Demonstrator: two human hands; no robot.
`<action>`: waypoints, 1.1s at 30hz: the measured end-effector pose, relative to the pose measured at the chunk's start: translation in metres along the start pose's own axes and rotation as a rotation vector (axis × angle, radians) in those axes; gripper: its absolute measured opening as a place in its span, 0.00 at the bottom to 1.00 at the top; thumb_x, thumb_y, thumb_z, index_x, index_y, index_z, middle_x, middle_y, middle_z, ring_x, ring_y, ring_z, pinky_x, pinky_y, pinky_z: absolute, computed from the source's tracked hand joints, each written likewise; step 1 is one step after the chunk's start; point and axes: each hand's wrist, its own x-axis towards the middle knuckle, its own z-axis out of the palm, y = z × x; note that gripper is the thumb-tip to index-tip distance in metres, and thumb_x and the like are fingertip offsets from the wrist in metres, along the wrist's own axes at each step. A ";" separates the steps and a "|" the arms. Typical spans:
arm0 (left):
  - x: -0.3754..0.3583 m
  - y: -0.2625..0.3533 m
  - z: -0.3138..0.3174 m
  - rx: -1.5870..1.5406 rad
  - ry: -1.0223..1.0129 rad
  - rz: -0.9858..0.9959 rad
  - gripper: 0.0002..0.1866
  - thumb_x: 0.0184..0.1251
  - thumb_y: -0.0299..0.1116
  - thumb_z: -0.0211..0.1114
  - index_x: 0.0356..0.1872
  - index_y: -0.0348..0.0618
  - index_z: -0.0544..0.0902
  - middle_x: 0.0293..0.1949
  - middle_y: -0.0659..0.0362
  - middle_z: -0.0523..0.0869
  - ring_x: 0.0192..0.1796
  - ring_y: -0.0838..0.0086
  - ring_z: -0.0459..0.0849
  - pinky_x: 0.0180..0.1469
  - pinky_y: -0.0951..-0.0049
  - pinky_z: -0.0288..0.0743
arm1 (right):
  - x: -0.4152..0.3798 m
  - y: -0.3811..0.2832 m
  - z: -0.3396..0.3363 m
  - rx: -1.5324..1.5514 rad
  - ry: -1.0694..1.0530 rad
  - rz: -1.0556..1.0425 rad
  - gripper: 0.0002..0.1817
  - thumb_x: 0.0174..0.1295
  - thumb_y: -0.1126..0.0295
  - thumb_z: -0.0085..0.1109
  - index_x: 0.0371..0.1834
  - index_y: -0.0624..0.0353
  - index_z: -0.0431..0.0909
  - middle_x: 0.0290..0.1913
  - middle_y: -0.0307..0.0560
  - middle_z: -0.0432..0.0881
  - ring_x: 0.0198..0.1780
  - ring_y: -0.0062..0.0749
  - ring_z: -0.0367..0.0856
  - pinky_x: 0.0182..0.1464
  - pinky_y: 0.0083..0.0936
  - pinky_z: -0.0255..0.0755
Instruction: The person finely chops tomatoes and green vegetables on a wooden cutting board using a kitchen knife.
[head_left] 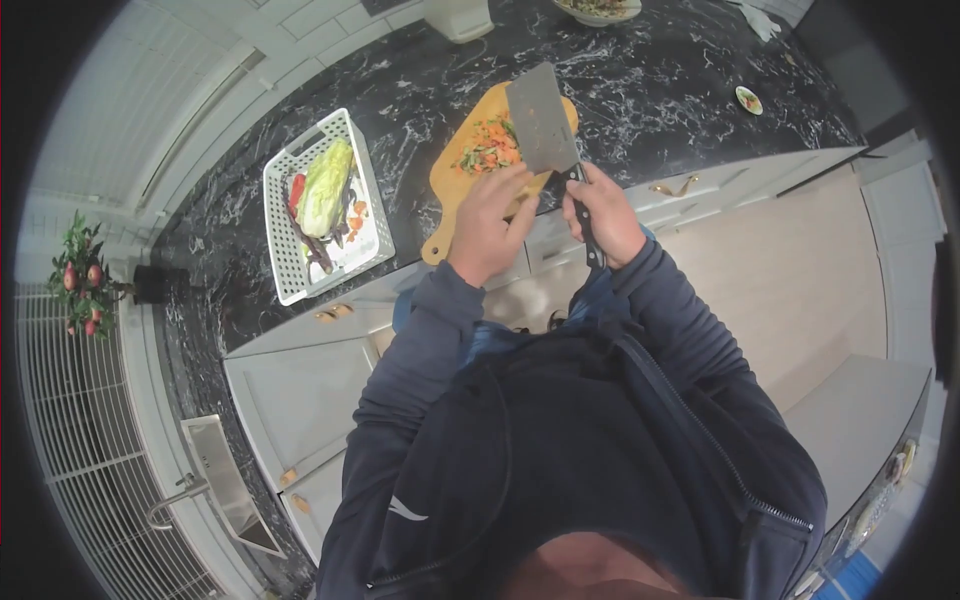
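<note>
My right hand [608, 215] is closed round the black handle of a cleaver [542, 118]. Its wide blade points away from me, over the right part of a wooden cutting board [452, 190]. Chopped orange and green vegetables [490, 146] lie in a pile on the board, left of the blade. At the board's near edge is my left hand [490, 225], its fingers apart beside the pile and the thumb toward the cleaver. I see nothing held in it.
A white basket [380, 235] with a leafy cabbage [326, 190] and red pieces stands on the marble counter [410, 100] at the left. A small dish [748, 100] is at the right, a bowl [598, 12] at the back. A potted plant [85, 275] and sink [230, 485] are far left.
</note>
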 end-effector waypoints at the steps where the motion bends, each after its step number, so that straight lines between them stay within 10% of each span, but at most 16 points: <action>1: 0.001 -0.005 -0.001 0.023 0.080 0.047 0.15 0.64 0.36 0.54 0.45 0.38 0.79 0.47 0.52 0.79 0.51 0.60 0.76 0.54 0.61 0.69 | 0.001 -0.001 -0.002 -0.018 0.003 -0.003 0.17 0.64 0.64 0.40 0.54 0.57 0.66 0.18 0.39 0.68 0.15 0.22 0.60 0.20 0.18 0.59; 6: 0.004 -0.026 -0.027 0.130 0.224 -0.125 0.12 0.62 0.31 0.49 0.26 0.40 0.79 0.27 0.57 0.79 0.32 0.66 0.73 0.35 0.65 0.66 | -0.001 0.001 -0.011 -0.113 0.000 -0.043 0.15 0.62 0.65 0.40 0.49 0.58 0.68 0.19 0.39 0.70 0.16 0.22 0.63 0.24 0.19 0.63; 9: 0.012 -0.029 -0.047 0.095 0.121 -0.241 0.18 0.61 0.29 0.45 0.52 0.40 0.70 0.41 0.53 0.77 0.46 0.64 0.74 0.50 0.65 0.65 | 0.002 0.001 -0.017 -0.272 -0.049 -0.097 0.19 0.63 0.65 0.41 0.57 0.56 0.65 0.21 0.39 0.69 0.20 0.21 0.65 0.24 0.17 0.67; 12: 0.020 -0.018 -0.074 0.177 0.202 -0.258 0.21 0.61 0.30 0.50 0.56 0.38 0.71 0.53 0.50 0.74 0.57 0.62 0.71 0.61 0.63 0.63 | 0.008 -0.003 -0.025 -0.754 -0.091 -0.403 0.23 0.63 0.66 0.43 0.63 0.50 0.63 0.21 0.42 0.68 0.19 0.28 0.59 0.27 0.25 0.58; 15: 0.026 0.002 -0.102 0.287 0.489 -0.098 0.16 0.62 0.29 0.53 0.51 0.37 0.75 0.50 0.50 0.77 0.54 0.61 0.74 0.58 0.63 0.66 | 0.022 -0.005 -0.042 -1.204 -0.076 -0.719 0.24 0.53 0.74 0.48 0.57 0.51 0.68 0.36 0.45 0.78 0.32 0.41 0.74 0.31 0.33 0.68; 24: 0.030 0.029 -0.065 0.103 -0.458 -0.054 0.25 0.69 0.48 0.44 0.56 0.37 0.71 0.57 0.51 0.74 0.59 0.59 0.70 0.59 0.61 0.63 | 0.026 -0.013 -0.058 -1.601 -0.118 -0.986 0.24 0.43 0.79 0.57 0.46 0.48 0.68 0.20 0.38 0.65 0.19 0.33 0.64 0.18 0.29 0.59; 27: 0.055 0.015 -0.052 -0.005 -0.506 -0.118 0.11 0.66 0.42 0.43 0.33 0.45 0.66 0.30 0.60 0.68 0.34 0.69 0.64 0.37 0.68 0.56 | 0.019 -0.008 -0.070 -1.648 -0.124 -1.035 0.23 0.44 0.79 0.55 0.47 0.50 0.68 0.20 0.39 0.64 0.18 0.34 0.63 0.18 0.29 0.59; 30: 0.071 -0.007 -0.058 0.112 -0.475 -0.253 0.25 0.67 0.49 0.43 0.56 0.40 0.64 0.56 0.52 0.65 0.58 0.60 0.63 0.59 0.63 0.55 | 0.006 -0.004 -0.075 -1.601 -0.159 -1.068 0.21 0.48 0.80 0.49 0.48 0.53 0.70 0.20 0.41 0.65 0.18 0.35 0.63 0.19 0.30 0.58; 33: 0.071 -0.014 -0.075 0.079 -0.297 -0.319 0.29 0.65 0.50 0.46 0.61 0.41 0.68 0.60 0.52 0.71 0.63 0.60 0.67 0.63 0.62 0.60 | -0.008 0.004 -0.076 -1.475 -0.213 -0.873 0.20 0.52 0.77 0.47 0.51 0.54 0.69 0.24 0.45 0.70 0.23 0.40 0.69 0.22 0.32 0.62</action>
